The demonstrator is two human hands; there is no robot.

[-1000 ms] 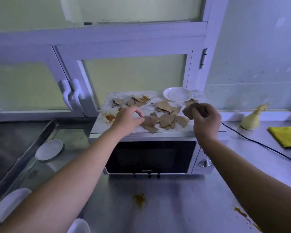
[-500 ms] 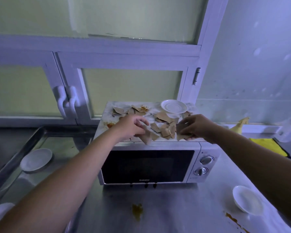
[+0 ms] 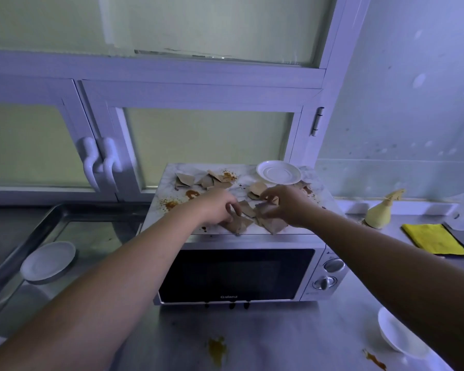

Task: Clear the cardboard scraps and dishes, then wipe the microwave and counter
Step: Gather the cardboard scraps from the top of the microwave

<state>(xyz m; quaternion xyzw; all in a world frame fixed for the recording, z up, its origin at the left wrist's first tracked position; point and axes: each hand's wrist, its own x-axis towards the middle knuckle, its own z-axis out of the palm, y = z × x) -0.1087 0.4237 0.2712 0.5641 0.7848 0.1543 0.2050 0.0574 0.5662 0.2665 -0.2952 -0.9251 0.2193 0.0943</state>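
Note:
Several brown cardboard scraps lie scattered on top of the white microwave, among orange sauce stains. A white saucer stands at the back right of the microwave top. My left hand rests on the front scraps, fingers curled over them. My right hand pinches a few scraps together beside it. Both hands nearly touch over the front pile.
A white plate lies in the steel sink tray at left. A white bowl sits on the counter at lower right. A yellow cloth and a yellow spray-bottle top are at right. Sauce stains mark the steel counter.
My right hand has come left and down from the right edge of the microwave top onto the front pile. My left hand has slid slightly forward, gathering scraps toward the front edge.

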